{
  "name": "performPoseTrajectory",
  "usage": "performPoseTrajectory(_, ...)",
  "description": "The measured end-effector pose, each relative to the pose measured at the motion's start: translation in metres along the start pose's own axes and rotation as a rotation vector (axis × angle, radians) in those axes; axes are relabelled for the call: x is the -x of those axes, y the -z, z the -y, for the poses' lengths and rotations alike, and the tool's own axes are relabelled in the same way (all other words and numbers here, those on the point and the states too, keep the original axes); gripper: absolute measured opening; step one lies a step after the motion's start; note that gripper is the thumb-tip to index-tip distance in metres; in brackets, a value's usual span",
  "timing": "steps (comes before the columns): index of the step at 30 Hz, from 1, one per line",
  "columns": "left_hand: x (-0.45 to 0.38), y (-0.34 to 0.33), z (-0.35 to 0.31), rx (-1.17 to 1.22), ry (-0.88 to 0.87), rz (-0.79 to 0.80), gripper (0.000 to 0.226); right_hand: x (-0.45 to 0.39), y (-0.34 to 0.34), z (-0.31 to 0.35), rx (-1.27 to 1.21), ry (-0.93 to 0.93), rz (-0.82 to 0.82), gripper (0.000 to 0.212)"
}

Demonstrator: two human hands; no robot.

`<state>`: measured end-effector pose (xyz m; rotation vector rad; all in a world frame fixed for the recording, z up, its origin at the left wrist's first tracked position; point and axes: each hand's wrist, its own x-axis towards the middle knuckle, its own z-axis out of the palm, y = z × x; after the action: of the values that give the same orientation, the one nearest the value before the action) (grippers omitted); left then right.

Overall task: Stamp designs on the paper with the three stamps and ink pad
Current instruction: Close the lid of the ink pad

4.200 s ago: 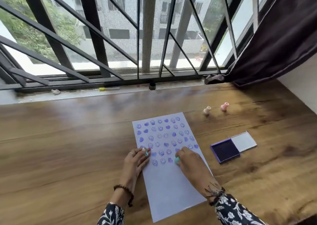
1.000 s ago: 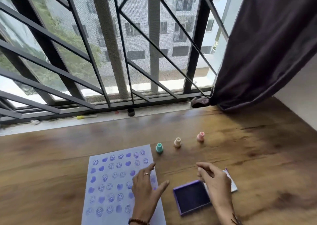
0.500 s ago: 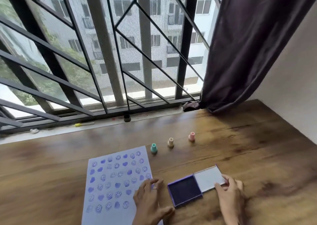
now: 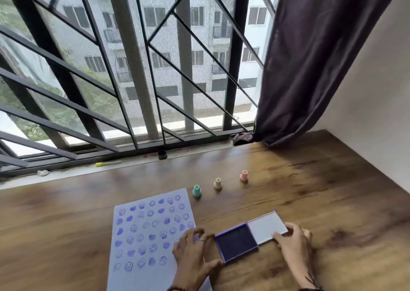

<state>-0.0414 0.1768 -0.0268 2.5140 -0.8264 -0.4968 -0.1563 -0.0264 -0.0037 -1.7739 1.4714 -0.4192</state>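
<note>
The white paper point(image 4: 150, 235) lies flat on the wooden table, covered with rows of purple smileys and hearts. Beyond its far right corner three small stamps stand upright in a row: teal point(image 4: 196, 191), beige point(image 4: 218, 183), pink point(image 4: 244, 176). The ink pad lies open to the right of the paper, with its dark purple base point(image 4: 236, 244) next to its pale lid point(image 4: 266, 226). My left hand point(image 4: 195, 253) rests at the paper's right edge, fingers curled and thumb against the base's near left corner. My right hand point(image 4: 292, 242) has its fingertips on the lid's right edge.
The wooden table point(image 4: 332, 202) runs to a window sill with a black grille point(image 4: 133, 91). On the sill are a small black cap point(image 4: 162, 154) and a yellow-tipped pen point(image 4: 108, 163). A dark curtain point(image 4: 310, 58) hangs at the right beside a white wall.
The teal stamp, held in my right hand 4.2 s ago, now stands by the other two. Both hands have moved from the paper to the ink pad, one on each side.
</note>
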Motion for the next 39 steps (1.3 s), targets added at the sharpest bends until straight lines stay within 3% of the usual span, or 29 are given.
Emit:
performPoseTrajectory(5, 0.002, -0.004, 0.002, 0.013, -0.007, -0.017, 0.066, 0.004, 0.005, 0.007, -0.083, 0.091, -0.06, 0.029)
performPoseTrajectory(9, 0.002, -0.005, 0.002, 0.005, -0.008, -0.032, 0.064, 0.018, 0.012, 0.017, -0.141, 0.288, -0.122, 0.017)
performPoseTrajectory(13, 0.002, -0.009, 0.003, 0.038, -0.017, -0.043, 0.064, 0.04, 0.014, 0.026, -0.138, 0.474, -0.066, 0.017)
performPoseTrajectory(17, 0.003, -0.012, 0.004, 0.053, -0.02, -0.053, 0.062, 0.068, 0.007, 0.021, 0.057, 0.71, 0.0, 0.018)
performPoseTrajectory(24, 0.005, -0.013, 0.003, 0.127, -0.038, -0.117, 0.05, 0.099, -0.027, -0.005, 0.448, 0.954, 0.07, 0.037)
performPoseTrajectory(28, 0.004, -0.014, 0.003, 0.13, -0.026, -0.118, 0.049, 0.1, -0.033, -0.011, 0.438, 0.932, 0.11, 0.029)
performPoseTrajectory(32, 0.005, -0.015, 0.004, 0.135, -0.036, -0.131, 0.048, 0.09, -0.032, -0.003, 0.175, 0.684, 0.083, 0.014)
performPoseTrajectory(36, 0.004, -0.017, 0.005, 0.13, -0.05, -0.144, 0.047, 0.074, -0.031, 0.008, 0.255, 0.48, 0.178, 0.048)
performPoseTrajectory(39, 0.005, -0.018, 0.005, 0.119, -0.053, -0.171, 0.048, 0.071, -0.037, 0.011, 0.327, 0.452, 0.217, 0.064)
